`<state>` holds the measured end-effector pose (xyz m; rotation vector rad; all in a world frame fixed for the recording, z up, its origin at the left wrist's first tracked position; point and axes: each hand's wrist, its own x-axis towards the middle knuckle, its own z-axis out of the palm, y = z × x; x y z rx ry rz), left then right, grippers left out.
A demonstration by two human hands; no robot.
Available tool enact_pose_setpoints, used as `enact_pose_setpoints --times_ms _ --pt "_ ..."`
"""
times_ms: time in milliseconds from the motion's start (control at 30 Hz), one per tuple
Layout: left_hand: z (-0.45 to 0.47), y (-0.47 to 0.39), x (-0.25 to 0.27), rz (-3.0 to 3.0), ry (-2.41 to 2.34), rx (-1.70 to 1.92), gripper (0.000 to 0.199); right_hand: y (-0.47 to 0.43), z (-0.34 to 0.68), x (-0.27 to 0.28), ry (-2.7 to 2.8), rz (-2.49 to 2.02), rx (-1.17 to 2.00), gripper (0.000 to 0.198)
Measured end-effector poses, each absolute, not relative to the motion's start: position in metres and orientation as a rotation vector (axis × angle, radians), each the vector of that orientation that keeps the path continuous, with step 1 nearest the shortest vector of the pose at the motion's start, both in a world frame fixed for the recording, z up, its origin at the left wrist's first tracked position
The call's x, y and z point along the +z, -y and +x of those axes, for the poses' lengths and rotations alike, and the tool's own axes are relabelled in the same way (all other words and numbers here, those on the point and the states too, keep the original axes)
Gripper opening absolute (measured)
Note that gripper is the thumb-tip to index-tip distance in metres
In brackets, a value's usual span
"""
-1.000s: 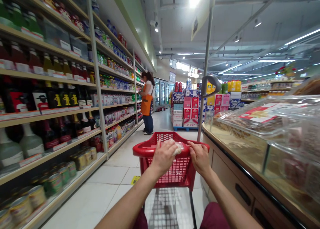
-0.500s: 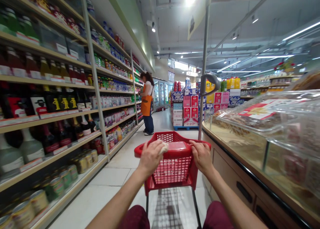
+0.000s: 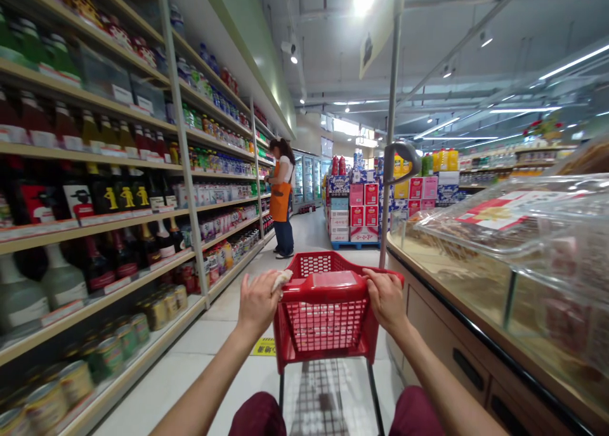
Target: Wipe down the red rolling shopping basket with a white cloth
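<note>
I am gripping a red shopping cart [image 3: 325, 315] at its handle with both hands in a supermarket aisle.

Nearest to me, my left hand [image 3: 257, 300] is closing around the left end of the cart's handle and pinching a crumpled white tissue [image 3: 281, 278] against it, while my right hand [image 3: 385, 298] is curling around the right end of the same handle. The cart is standing on the pale tile floor [image 3: 209, 334] straight in front of me, between the bottle shelves [image 3: 95, 220] on my left and a glass-topped display counter [image 3: 495, 258] on my right. Farther down the aisle a person in an orange apron [image 3: 280, 198] is facing the left shelves, and beyond the cart a stack of red and blue boxes [image 3: 356, 211] is sitting on a pallet.
</note>
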<state>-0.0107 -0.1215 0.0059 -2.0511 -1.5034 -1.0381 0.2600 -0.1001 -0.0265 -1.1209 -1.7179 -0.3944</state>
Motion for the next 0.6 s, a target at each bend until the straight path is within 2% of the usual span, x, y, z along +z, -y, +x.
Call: enact_pose_setpoints --times_ms 67,200,300,500,600 --pt "-0.003 0.122 0.006 -2.049 1.514 -1.029 0.025 0.099 0.259 -0.027 1.692 -1.132 -0.401 0.032" --pt "0.040 0.130 0.002 -2.246 1.205 -0.978 0.028 0.099 0.261 -0.027 1.713 -1.129 -0.407 0.031" --pt "0.035 0.131 0.000 -2.268 1.109 -0.969 0.030 0.098 0.266 -0.028 1.724 -1.137 -0.414 0.031" --pt "-0.013 0.118 0.008 -2.018 1.606 -1.070 0.027 0.098 0.267 -0.028 1.690 -1.155 -0.427 0.033" --pt "0.008 0.121 0.008 -2.126 1.508 -1.039 0.026 0.098 0.265 -0.028 1.691 -1.147 -0.429 0.033"
